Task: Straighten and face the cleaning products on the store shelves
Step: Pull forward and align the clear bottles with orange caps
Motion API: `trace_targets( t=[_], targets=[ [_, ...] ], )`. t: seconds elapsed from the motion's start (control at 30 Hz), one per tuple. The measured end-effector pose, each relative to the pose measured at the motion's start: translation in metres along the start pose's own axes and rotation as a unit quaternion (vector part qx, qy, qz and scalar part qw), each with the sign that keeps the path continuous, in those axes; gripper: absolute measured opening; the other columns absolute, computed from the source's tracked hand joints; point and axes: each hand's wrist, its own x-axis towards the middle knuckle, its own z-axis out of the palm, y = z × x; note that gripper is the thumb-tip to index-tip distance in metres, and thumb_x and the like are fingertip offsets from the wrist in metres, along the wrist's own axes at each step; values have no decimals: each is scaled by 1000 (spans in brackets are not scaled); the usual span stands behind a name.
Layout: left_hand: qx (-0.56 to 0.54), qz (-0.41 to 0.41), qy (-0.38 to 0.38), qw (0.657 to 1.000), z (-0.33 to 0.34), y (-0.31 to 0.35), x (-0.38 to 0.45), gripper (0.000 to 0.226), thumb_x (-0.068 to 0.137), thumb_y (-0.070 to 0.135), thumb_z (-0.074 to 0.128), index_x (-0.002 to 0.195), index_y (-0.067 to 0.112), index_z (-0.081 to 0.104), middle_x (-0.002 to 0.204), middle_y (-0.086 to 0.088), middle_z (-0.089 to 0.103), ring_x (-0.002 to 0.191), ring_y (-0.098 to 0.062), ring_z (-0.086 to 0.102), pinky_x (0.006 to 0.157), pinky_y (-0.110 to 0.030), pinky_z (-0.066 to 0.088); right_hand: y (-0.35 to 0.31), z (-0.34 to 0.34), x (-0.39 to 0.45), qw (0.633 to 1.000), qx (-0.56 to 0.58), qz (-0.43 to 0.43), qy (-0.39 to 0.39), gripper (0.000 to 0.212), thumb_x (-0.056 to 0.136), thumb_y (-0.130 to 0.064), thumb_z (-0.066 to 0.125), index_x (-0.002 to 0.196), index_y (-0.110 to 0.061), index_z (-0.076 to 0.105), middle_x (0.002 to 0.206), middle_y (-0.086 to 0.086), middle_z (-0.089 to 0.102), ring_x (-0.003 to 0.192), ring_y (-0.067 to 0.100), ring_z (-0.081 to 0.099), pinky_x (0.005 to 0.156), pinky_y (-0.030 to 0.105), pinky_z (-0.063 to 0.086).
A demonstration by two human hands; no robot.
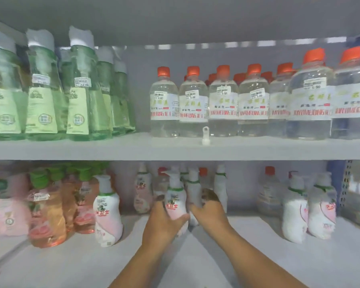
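On the lower shelf point(195, 256), the left hand point(164, 221) gripped a pink-and-white pump bottle point(176, 202) and the right hand point(209, 208) clasped a white pump bottle point(193, 192) just behind; crowded neighbours risked toppling.

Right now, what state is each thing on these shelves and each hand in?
Left hand: grips the white-and-pink pump bottle, upright, label forward.
Right hand: grips a white bottle behind it, upright.
Green bottles: upright, upper shelf, labels forward.
Clear red-capped bottles: upright, in a row, labels forward.
Orange bottles: standing, crowded together.
Small white piece: loose on the upper shelf edge.
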Motion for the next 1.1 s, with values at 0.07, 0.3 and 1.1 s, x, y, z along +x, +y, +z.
trace_targets(
  t=[0.07, 0.3, 1.1],
  targets=[
    [16, 4, -6, 1000, 1, -6, 11, 72, 63, 64, 83, 116, 28, 52, 110, 9, 67, 103, -18, 67, 83, -36, 53, -1, 16, 5, 999, -4, 5, 40, 38, 86, -43, 72, 117, -21, 68, 105, 1, 73, 99, 23, 69, 79, 28, 53],
    [-5, 23, 83, 996, -32, -43, 56, 44, 76, 38, 84, 111, 20, 64, 94, -1, 74, 90, -29, 72, 80, -39, 59, 4, -16, -6, 985, 79, -7, 152, 25, 72, -27, 80, 91, -30, 64, 79, -11, 74, 67, 3, 71, 55, 26, 56],
    [-94, 113, 55, 988, -23, 20, 111, 24, 84, 51, 64, 101, 34, 59, 103, 15, 59, 89, -8, 61, 80, -25, 44, -26, -41, 38, 992, 81, -29, 97, 39, 93, -33, 75, 126, -18, 60, 118, -6, 63, 107, 16, 64, 93, 27, 49]
  ],
)
